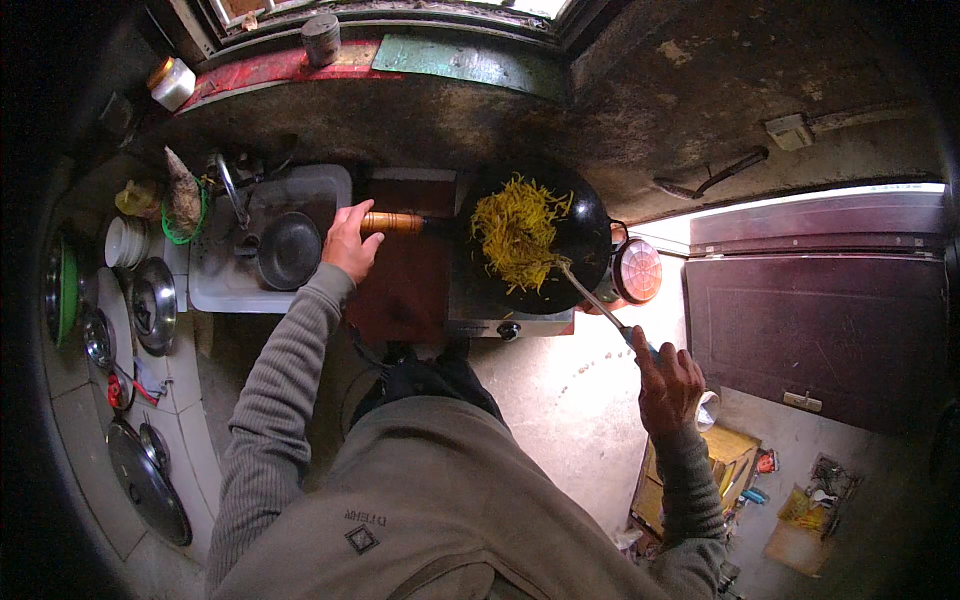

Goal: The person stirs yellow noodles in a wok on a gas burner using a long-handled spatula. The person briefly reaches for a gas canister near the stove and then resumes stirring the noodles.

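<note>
A black wok (587, 225) sits on a gas stove (555, 325). Yellow shreds of food (517, 229) fill the left and middle of the wok. At the butt of the wok's turned wooden handle (394, 223), my left hand (351, 244) has its thumb and fingers to either side, holding the end. My right hand (670, 382) grips the blue-green handle of a metal spatula (592, 295). The spatula's shaft slants up to the left over the wok's rim, and its blade is largely hidden in the shreds.
Left of the stove, a white sink (202, 277) holds a small dark pan (289, 251) under a tap (231, 191). Lids, bowls and a ladle (97, 337) line the tiled counter farther left. A round red-lidded container (637, 271) stands right of the wok, near a dark door (817, 322).
</note>
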Demonstrator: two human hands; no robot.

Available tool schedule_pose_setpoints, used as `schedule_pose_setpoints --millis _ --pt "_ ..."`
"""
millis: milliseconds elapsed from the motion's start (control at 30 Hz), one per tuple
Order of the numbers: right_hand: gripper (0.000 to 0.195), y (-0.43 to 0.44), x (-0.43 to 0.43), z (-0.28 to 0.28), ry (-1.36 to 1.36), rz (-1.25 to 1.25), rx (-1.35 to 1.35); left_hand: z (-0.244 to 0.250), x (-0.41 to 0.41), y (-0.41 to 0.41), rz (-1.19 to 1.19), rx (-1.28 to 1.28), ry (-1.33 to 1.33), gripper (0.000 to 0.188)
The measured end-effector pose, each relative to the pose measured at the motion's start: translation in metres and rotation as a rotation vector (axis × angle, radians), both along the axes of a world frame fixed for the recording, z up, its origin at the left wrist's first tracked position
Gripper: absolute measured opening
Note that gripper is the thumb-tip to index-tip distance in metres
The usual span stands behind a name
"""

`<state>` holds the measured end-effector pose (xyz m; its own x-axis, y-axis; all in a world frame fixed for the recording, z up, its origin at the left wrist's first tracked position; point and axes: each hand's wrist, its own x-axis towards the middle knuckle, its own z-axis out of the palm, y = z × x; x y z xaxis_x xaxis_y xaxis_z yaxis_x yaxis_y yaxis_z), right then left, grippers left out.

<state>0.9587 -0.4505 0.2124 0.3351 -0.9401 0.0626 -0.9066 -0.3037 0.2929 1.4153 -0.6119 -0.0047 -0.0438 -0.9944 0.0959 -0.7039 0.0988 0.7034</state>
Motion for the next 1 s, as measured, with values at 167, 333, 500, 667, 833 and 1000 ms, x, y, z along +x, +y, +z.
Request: schedule_pose_setpoints --millis 167,333,500,667,833,1000 --pt "0.06 -0.001 0.007 -0.015 -0.077 -0.01 0.111 0.004 -0.003 -0.001 0.02 0.038 -0.01 0.058" --pt "0.055 -0.036 0.007 -0.062 -0.12 -0.126 0.021 0.004 -0.003 -0.003 0.018 0.059 -0.016 0.059" --pt "0.052 -0.03 0.006 -0.052 -0.145 -0.188 -0.07 0.003 -0.002 -0.001 0.031 0.048 -0.004 0.059" --pt "0.055 -0.038 0.018 -0.059 -0.185 -0.197 -0.14 0.002 -0.004 0.0 0.027 0.039 -0.029 0.06" --pt "0.052 -0.022 0.018 -0.076 -0.071 -0.142 0.007 -0.002 -0.002 -0.001 0.015 0.038 -0.023 0.059" --pt "0.052 -0.02 -0.002 -0.028 -0.081 -0.138 -0.002 0.004 -0.004 0.0 0.034 0.042 -0.005 0.058"
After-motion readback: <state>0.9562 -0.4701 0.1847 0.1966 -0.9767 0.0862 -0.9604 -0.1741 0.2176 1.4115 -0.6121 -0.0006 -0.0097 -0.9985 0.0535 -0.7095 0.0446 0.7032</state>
